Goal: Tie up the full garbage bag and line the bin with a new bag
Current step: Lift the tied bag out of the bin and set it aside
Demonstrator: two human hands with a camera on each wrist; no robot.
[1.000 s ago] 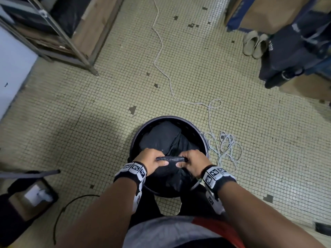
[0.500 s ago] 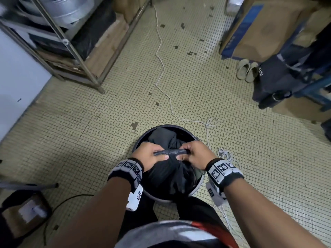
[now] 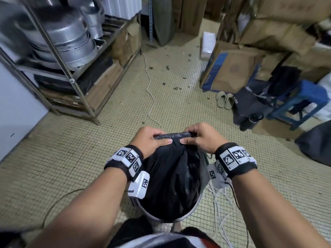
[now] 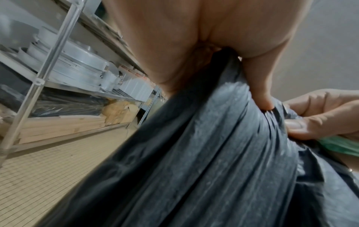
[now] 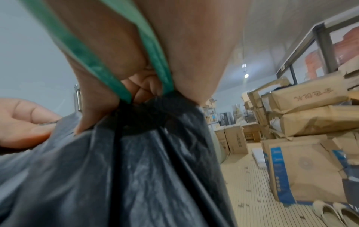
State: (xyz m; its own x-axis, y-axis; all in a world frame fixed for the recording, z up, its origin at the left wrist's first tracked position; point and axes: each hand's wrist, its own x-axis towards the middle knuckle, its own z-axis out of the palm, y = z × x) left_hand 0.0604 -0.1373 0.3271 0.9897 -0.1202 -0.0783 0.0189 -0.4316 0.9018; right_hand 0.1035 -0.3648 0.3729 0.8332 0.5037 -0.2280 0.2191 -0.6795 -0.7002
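Observation:
A full black garbage bag (image 3: pixel 172 178) hangs stretched above the round grey bin (image 3: pixel 195 206), its lower part still inside. My left hand (image 3: pixel 152 140) grips the left end of the bag's gathered top edge (image 3: pixel 174 135), thumb in front. My right hand (image 3: pixel 198 136) grips the right end of that edge. In the right wrist view a green drawstring (image 5: pixel 157 67) loops from the bunched bag neck (image 5: pixel 147 113) up around my right hand. The left wrist view shows my left thumb (image 4: pixel 260 86) pressed on the pleated black plastic (image 4: pixel 204 161).
A metal shelf rack (image 3: pixel 59 56) with large steel pots stands at the left. Cardboard boxes (image 3: pixel 232 68), slippers (image 3: pixel 224 102), a dark bag and a blue stool (image 3: pixel 300 101) crowd the right. A white cord (image 3: pixel 150 97) runs across the tiled floor to a loose coil by the bin.
Both hands have risen together, pulling the gathered bag top up and out of the bin. The bag now hangs taut, and the head view has tilted up toward the room.

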